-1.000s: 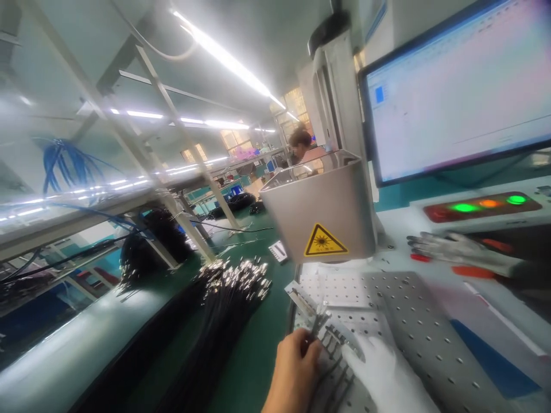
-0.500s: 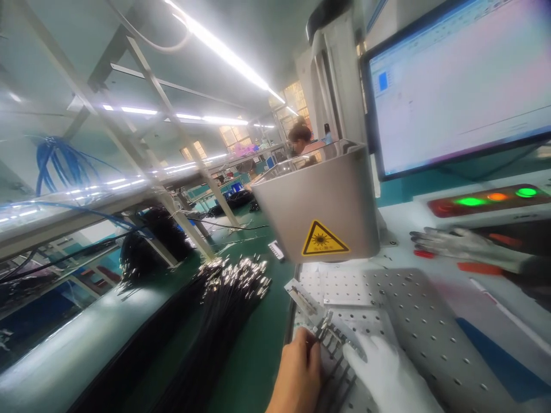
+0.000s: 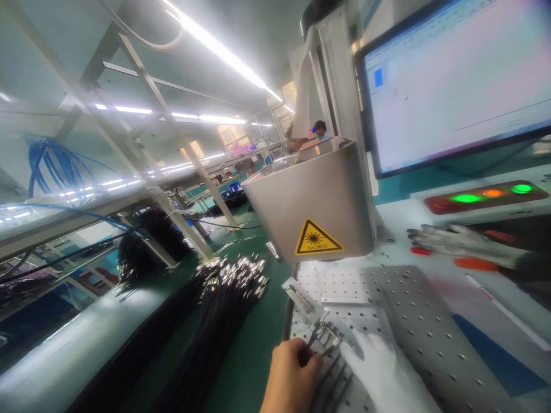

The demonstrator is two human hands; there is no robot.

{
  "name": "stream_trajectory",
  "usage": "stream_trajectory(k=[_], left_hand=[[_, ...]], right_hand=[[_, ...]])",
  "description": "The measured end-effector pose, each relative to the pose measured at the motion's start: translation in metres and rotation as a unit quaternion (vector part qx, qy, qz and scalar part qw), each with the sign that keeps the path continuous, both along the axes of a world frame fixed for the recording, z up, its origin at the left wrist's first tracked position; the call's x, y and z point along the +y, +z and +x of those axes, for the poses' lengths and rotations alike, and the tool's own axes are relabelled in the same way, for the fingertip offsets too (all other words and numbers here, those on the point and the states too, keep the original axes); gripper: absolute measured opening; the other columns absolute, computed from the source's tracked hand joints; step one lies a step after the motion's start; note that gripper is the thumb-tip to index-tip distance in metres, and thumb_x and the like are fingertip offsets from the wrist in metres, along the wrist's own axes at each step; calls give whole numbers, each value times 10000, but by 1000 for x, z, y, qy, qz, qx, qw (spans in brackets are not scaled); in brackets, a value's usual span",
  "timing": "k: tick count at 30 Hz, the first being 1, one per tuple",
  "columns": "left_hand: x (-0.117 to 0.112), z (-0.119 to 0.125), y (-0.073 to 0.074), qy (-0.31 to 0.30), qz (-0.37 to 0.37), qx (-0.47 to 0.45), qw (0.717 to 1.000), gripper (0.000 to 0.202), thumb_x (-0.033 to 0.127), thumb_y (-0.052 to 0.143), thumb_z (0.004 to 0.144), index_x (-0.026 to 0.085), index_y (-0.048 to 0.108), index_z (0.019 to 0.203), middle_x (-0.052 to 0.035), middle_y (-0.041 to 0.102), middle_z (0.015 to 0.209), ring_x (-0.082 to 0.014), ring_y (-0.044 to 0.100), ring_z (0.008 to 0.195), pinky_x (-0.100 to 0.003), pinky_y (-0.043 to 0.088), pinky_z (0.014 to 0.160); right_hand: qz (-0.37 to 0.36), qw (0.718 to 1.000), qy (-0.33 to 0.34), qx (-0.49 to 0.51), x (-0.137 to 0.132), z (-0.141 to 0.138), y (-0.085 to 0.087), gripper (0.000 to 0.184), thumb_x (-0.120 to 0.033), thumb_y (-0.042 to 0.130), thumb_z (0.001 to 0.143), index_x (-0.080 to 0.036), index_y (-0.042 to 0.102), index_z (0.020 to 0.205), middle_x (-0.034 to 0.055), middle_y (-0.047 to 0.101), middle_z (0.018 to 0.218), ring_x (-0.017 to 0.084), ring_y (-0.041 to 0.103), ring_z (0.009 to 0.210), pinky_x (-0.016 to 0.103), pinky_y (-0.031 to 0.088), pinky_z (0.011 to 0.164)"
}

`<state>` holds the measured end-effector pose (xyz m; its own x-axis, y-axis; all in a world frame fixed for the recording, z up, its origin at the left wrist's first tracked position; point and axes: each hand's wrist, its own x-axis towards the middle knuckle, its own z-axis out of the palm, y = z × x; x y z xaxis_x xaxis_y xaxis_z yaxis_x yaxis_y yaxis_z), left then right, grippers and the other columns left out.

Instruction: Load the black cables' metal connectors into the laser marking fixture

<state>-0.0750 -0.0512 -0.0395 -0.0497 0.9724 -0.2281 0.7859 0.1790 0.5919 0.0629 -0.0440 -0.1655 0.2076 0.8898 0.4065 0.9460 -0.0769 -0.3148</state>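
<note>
Cables (image 3: 333, 383) run side by side out of a metal fixture (image 3: 303, 301) that lies at an angle over the perforated plate (image 3: 426, 321). The person's bare left hand (image 3: 295, 364) pinches one dark cable (image 3: 313, 337), thumb and forefinger close together; the white-gloved right hand (image 3: 381, 367) has its thumb at the fixture's edge (whether it grips cannot be told). The step seems to be arranging the metal ends (image 3: 331, 331) in the fixture; done well, it would call for a steady hold and each end flat and level with its neighbours. On the grey housing (image 3: 310, 198), a yellow warning triangle (image 3: 316, 237) bears a sunburst symbol and small characters, apparently 当心激光; text on the monitor (image 3: 451, 97) is too small to read.
</note>
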Motion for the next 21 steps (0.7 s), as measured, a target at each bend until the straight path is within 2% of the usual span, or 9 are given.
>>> stream_trajectory(k=[7,13,17,21], left_hand=[[3,4,-6,-5,9,-1,1000,158,221,524,705,186,471,561,31,464,567,-111,421,608,-241,276,561],[3,4,-6,-13,5,9,1000,149,217,529,711,188,476,576,24,487,586,-119,440,625,-245,282,577],[4,4,-7,-21,0,25,999,170,232,520,740,192,453,589,27,481,611,-115,428,638,-253,275,597],[9,2,-8,-35,-48,27,998,254,284,497,784,198,390,570,47,373,575,-108,360,614,-266,238,574]], right_hand=[[4,1000,7,-9,-2,1,5,198,-269,565,873,-253,755,927,55,705,837,214,679,727,279,537,605],[-5,1000,-6,-8,1,1,14,174,-319,588,869,-254,742,824,42,640,661,204,634,587,276,467,515],[-4,999,34,-15,4,5,10,169,-302,587,872,-262,738,807,44,634,679,185,613,594,256,413,522],[7,999,35,1,9,6,1,216,-344,585,883,-245,722,749,40,627,668,167,587,570,250,364,510]])
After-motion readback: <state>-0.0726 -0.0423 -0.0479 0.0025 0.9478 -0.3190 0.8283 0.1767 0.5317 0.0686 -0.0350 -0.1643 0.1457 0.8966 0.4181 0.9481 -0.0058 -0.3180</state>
